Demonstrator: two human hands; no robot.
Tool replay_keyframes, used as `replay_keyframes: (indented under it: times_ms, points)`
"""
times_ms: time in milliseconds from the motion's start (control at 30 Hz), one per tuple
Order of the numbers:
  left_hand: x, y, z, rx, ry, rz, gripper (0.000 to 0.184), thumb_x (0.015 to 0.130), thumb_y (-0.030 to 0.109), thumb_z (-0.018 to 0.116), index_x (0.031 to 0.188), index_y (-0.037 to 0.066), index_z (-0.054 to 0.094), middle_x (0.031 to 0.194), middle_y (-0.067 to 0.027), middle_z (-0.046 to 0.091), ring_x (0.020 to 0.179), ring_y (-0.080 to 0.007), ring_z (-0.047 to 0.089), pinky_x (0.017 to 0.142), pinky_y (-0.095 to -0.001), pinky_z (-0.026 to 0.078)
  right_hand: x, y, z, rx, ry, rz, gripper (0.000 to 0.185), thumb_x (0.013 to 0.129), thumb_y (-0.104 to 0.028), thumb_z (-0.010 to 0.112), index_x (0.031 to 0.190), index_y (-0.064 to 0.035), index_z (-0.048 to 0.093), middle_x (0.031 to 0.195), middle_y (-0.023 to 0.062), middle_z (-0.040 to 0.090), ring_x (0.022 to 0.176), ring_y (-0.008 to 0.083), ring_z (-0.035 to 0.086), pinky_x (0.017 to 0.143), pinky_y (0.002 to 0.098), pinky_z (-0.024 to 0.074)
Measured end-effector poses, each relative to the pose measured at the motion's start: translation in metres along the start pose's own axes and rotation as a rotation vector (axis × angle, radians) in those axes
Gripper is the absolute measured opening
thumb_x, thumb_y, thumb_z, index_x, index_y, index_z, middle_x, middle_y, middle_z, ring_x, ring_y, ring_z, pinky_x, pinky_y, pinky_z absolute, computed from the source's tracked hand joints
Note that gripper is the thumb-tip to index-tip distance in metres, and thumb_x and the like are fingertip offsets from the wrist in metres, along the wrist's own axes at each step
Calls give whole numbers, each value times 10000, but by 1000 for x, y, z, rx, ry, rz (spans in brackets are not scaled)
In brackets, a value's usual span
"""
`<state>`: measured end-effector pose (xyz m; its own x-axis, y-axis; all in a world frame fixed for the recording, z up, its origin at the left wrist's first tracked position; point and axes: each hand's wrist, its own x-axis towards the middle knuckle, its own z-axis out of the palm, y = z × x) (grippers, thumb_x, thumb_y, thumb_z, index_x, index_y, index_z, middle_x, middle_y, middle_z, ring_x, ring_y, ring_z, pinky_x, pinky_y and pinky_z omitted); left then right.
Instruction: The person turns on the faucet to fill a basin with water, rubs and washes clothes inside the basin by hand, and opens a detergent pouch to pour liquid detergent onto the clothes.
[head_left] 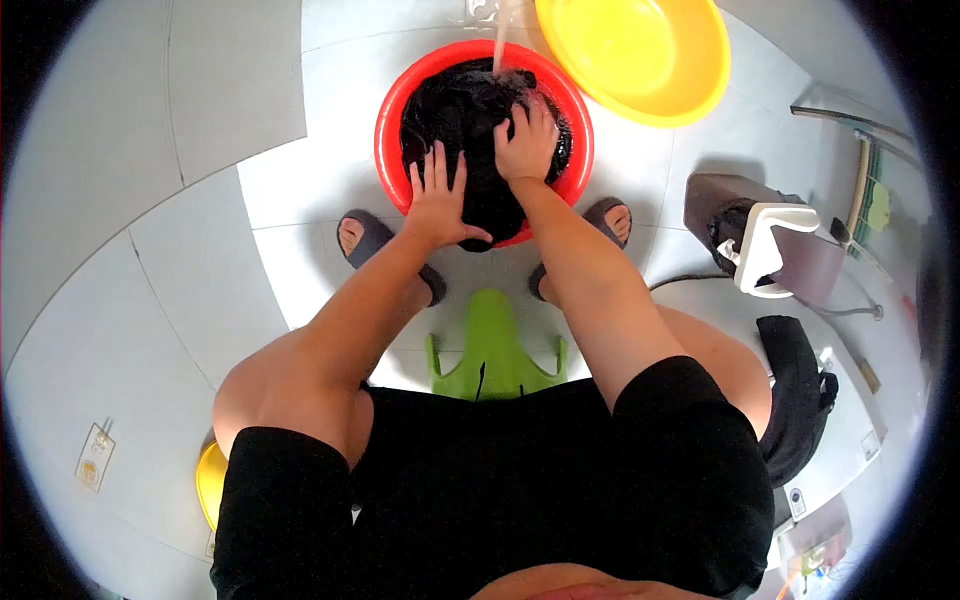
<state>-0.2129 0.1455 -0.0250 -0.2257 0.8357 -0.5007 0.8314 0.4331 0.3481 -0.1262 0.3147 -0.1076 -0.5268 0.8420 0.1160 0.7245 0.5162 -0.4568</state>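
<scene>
A red basin (pixel 385 140) on the tiled floor holds a wet black cloth (pixel 465 115), which looks like a garment. Water (pixel 499 45) runs down in a stream into its far side. My left hand (pixel 437 205) lies on the near left part of the cloth, fingers spread and pointing away from me. Further in on the right, my right hand (pixel 528 140) presses on the cloth with its fingers apart. Some of the cloth hangs over the near rim. Neither hand is closed round the fabric.
A yellow basin (pixel 640 60) stands at the far right, against the red one. To the right is a brown bin (pixel 715 195) with a black liner. A green plastic stool (pixel 492 340) is beneath me. Dark cloth (pixel 795 400) hangs over a white surface at right.
</scene>
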Motion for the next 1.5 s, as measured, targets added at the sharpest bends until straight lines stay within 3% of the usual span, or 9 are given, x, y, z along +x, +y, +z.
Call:
replay_keyframes:
  times_ms: [233,300,467,567,667,833,1100,1333,1500]
  points:
    - [19,9,23,143,67,-142,1318,624,567,898,1653,98,220,1687,-302,100,1552,-449,166,1230,-661,96,3,1,0,25,27,-32,336,905,-248,622,1175,-56,676,1441,179,556,1379,379,466,1118,529,386]
    - [26,11,45,282,254,-214,1219,669,465,879,1651,127,240,1690,-269,135,1527,-427,224,1230,-655,119,0,2,1,44,39,-27,335,900,-240,630,1173,-52,675,1439,181,556,1378,378,467,1117,533,385]
    - [32,9,44,252,160,-247,950,833,347,751,1639,139,294,1696,-257,144,1518,-415,250,1233,-646,132,2,-1,0,35,-2,22,353,898,-242,634,1191,-47,670,1450,181,546,1382,384,455,1127,541,370]
    - [36,4,62,373,204,-261,750,953,282,571,1642,162,298,1705,-235,147,1510,-408,272,1238,-635,138,2,0,-9,29,-133,26,444,916,-267,643,1295,-36,627,1521,206,476,1431,399,402,1156,546,328]
    - [39,2,71,361,211,-280,718,978,285,534,1645,174,293,1714,-214,144,1514,-398,270,1239,-630,141,-2,23,-14,99,-348,-115,800,941,-449,685,1531,14,406,1648,280,262,1525,478,225,1224,580,188]
    - [39,1,74,327,224,-277,689,990,266,508,1642,178,301,1713,-206,160,1504,-381,292,1243,-618,149,-38,-14,-64,-39,-403,-230,1032,894,-581,701,1604,25,259,1702,260,137,1552,511,126,1227,636,141]
    - [41,-1,76,284,284,-256,730,960,258,571,1628,111,315,1711,-237,118,1487,-393,297,1231,-619,158,-50,-20,-27,-138,-183,-199,801,837,-440,720,1446,32,501,1627,256,319,1488,498,279,1199,657,191]
    - [46,-1,69,280,169,-299,705,988,269,537,1642,180,291,1718,-200,134,1475,-375,314,1238,-621,150,-25,-45,-14,3,-137,176,783,766,-398,713,1403,6,507,1475,180,459,1428,399,347,1217,629,123]
    - [45,1,72,274,130,-300,716,988,277,548,1646,185,282,1718,-207,123,1487,-380,286,1234,-632,140,-24,-58,-2,-71,-19,209,725,757,-360,697,1361,8,536,1461,187,475,1414,383,364,1223,628,128]
